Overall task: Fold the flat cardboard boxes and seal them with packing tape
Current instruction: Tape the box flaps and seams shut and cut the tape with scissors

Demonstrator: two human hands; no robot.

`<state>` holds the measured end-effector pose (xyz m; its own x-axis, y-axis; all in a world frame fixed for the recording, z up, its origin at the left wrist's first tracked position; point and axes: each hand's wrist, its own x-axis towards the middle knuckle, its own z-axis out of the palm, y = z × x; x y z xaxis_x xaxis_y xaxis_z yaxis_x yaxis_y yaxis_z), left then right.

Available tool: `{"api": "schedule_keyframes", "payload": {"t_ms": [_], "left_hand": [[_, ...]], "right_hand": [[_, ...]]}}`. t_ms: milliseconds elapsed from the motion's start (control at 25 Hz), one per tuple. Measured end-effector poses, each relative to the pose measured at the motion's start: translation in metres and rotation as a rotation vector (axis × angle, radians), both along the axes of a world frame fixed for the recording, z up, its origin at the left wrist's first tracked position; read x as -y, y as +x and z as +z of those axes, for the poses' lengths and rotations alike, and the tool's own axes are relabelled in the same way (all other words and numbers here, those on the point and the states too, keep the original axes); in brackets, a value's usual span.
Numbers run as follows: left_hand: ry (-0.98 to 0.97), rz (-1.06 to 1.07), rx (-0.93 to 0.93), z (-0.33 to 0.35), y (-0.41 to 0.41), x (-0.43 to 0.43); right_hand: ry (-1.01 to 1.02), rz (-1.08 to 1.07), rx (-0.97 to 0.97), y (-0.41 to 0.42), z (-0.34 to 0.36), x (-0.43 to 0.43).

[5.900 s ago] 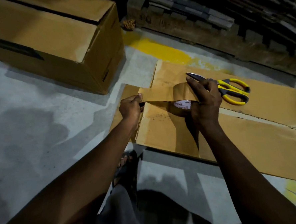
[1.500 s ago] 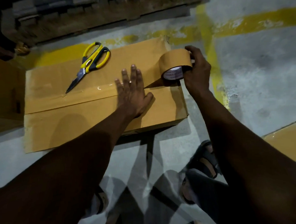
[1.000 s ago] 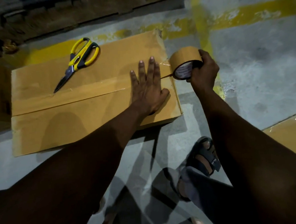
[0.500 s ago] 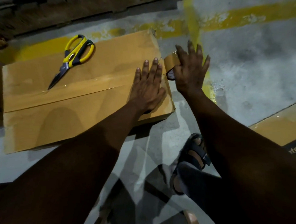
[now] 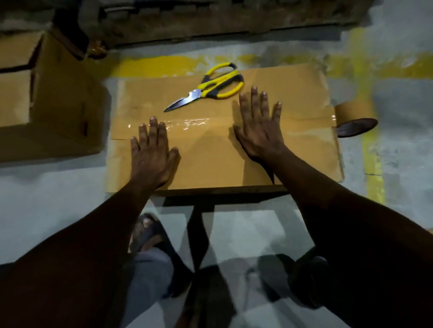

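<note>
A folded brown cardboard box (image 5: pixel 210 164) stands on the floor in front of me, its top flaps meeting along a seam covered by a glossy strip of tape (image 5: pixel 190 123). My left hand (image 5: pixel 152 152) lies flat on the left part of the top, fingertips at the tape. My right hand (image 5: pixel 259 128) lies flat on the right part, fingers spread across the seam. The brown tape roll (image 5: pixel 354 117) hangs at the box's right edge, still joined to the strip; neither hand holds it. Yellow-handled scissors (image 5: pixel 205 87) lie on the far flap.
Another cardboard box (image 5: pixel 36 98) stands close on the left. A dark wooden pallet stack (image 5: pixel 226 13) runs along the back. Yellow lines (image 5: pixel 372 154) mark the grey concrete floor on the right. My sandalled feet (image 5: pixel 148 234) are just below the box.
My right hand let go of the tape roll at the box's right edge and came back flat onto the top. My left hand slid left along the taped seam.
</note>
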<state>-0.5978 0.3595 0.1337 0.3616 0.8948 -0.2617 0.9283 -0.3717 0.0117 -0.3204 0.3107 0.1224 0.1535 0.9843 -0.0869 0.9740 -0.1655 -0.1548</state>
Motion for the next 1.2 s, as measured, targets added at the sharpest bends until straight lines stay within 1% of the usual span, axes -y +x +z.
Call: {"api": "schedule_keyframes", "payload": {"t_ms": [120,200,280,360,480,600,680,760,840,880,960,1000,1080,1120,1200], "left_hand": [[0.001,0.007,0.008,0.003,-0.024,-0.005],[0.003,0.080,0.022,0.003,-0.032,-0.007],[0.001,0.153,0.022,0.004,-0.029,-0.008],[0.001,0.166,0.020,0.005,-0.016,-0.006],[-0.013,0.044,0.031,0.007,0.022,0.000],[-0.044,-0.204,0.035,0.009,0.080,0.018],[-0.065,-0.342,0.027,0.009,0.123,0.034],[-0.069,-0.453,0.024,0.010,0.168,0.050],[-0.059,-0.560,0.028,0.010,0.208,0.057],[-0.061,-0.612,0.030,0.010,0.226,0.058],[-0.059,-0.681,0.042,0.009,0.255,0.055],[-0.053,-0.696,0.047,0.008,0.267,0.051],[-0.049,-0.693,0.063,0.008,0.289,0.045],[-0.052,-0.682,0.069,0.008,0.298,0.042],[-0.049,-0.653,0.082,0.006,0.313,0.042]], "right_hand": [[0.022,-0.009,0.011,-0.033,0.009,-0.048],[-0.039,0.016,0.062,-0.043,0.016,-0.072],[-0.046,0.020,0.091,-0.042,0.027,-0.081],[0.019,-0.032,0.116,-0.034,0.039,-0.073],[-0.040,-0.181,0.037,-0.022,0.047,-0.045],[-0.095,-0.296,-0.047,0.005,0.051,-0.007],[-0.068,-0.365,-0.131,0.034,0.057,0.022],[0.030,-0.481,-0.279,0.066,0.063,0.057],[0.210,-0.658,-0.488,0.094,0.065,0.085],[0.325,-0.757,-0.543,0.109,0.063,0.096],[0.515,-1.004,-0.570,0.142,0.055,0.107],[0.562,-1.136,-0.590,0.161,0.046,0.111],[0.559,-1.308,-0.721,0.191,0.024,0.120],[0.519,-1.332,-0.800,0.199,0.012,0.124],[0.420,-1.307,-0.945,0.202,-0.012,0.126]]}}
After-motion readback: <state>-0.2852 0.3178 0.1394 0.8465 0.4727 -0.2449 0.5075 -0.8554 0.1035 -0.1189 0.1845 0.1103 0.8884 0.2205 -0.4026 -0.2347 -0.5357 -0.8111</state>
